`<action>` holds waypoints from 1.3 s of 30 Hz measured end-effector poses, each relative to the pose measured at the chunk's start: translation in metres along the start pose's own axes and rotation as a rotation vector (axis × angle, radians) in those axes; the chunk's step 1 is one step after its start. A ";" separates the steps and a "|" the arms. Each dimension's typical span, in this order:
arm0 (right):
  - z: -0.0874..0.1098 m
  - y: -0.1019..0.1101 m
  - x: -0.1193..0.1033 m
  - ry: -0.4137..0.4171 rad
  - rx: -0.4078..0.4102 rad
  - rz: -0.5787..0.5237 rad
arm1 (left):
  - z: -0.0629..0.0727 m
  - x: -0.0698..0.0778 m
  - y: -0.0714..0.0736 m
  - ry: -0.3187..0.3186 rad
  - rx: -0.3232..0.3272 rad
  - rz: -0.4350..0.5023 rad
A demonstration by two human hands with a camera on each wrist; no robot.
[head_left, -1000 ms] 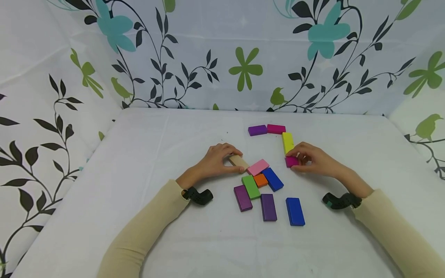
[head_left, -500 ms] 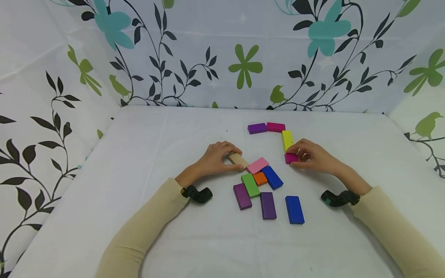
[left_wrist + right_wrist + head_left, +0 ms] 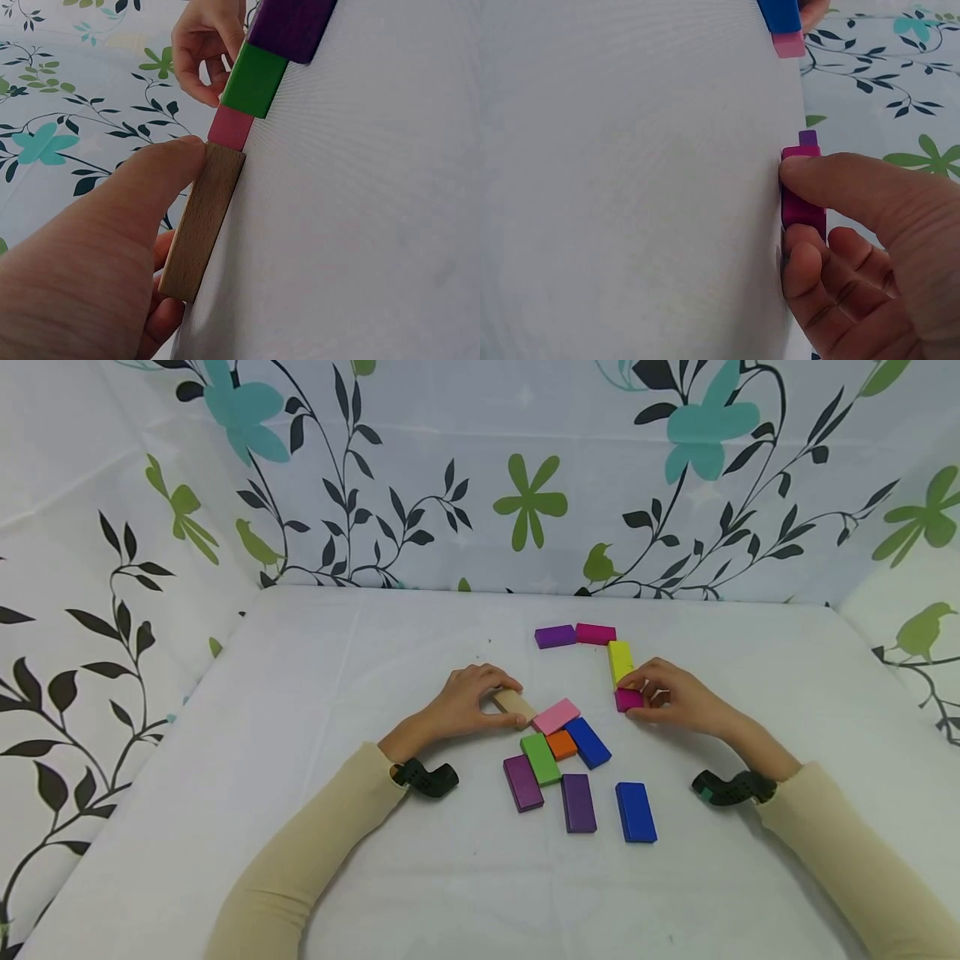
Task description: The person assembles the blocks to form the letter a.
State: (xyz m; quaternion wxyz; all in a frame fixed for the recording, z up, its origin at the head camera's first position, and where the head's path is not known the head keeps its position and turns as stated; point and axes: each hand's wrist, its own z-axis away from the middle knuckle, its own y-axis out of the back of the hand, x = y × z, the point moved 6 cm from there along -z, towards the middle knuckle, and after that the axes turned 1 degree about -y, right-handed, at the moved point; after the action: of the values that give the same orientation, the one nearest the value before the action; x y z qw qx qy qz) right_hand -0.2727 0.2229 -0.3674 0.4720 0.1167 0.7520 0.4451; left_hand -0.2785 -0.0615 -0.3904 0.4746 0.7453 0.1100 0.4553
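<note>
My left hand (image 3: 467, 703) holds a plain wooden block (image 3: 513, 706) between thumb and fingers. The block lies on the table, its near end against a pink block (image 3: 556, 717). In the left wrist view the thumb sits at one end of that wooden block (image 3: 202, 225) and fingers curl behind the other. Over to the right, my right hand (image 3: 678, 695) pinches a magenta block (image 3: 627, 700) at the near end of a yellow block (image 3: 620, 662). The right wrist view has thumb and fingertips on the magenta block (image 3: 804, 201).
Below the pink block sit a blue block (image 3: 588, 743), an orange block (image 3: 561, 745), a green block (image 3: 540, 759) and a purple block (image 3: 522, 783). Another purple block (image 3: 579, 803) and a blue block (image 3: 636, 812) lie nearer. Violet (image 3: 555, 637) and crimson (image 3: 596, 634) blocks lie farther back.
The head view has shifted very slightly. Both hands keep their hold on the same blocks, and no block has visibly moved.
</note>
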 end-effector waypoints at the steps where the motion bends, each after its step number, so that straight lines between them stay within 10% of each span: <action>1: 0.000 0.000 0.000 0.004 0.001 0.003 | 0.000 0.000 0.000 -0.002 0.001 0.000; 16: 0.006 0.000 -0.011 0.107 0.066 -0.030 | 0.000 0.000 -0.002 -0.006 -0.002 0.010; 39: -0.013 -0.019 -0.033 0.232 -0.042 -0.137 | 0.001 0.000 0.001 -0.001 -0.001 0.000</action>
State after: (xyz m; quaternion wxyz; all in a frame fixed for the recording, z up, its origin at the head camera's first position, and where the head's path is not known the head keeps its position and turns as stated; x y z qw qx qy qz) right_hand -0.2614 0.1848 -0.3594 0.4135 0.0031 0.7981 0.4382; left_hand -0.2784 -0.0624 -0.3901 0.4747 0.7453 0.1095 0.4551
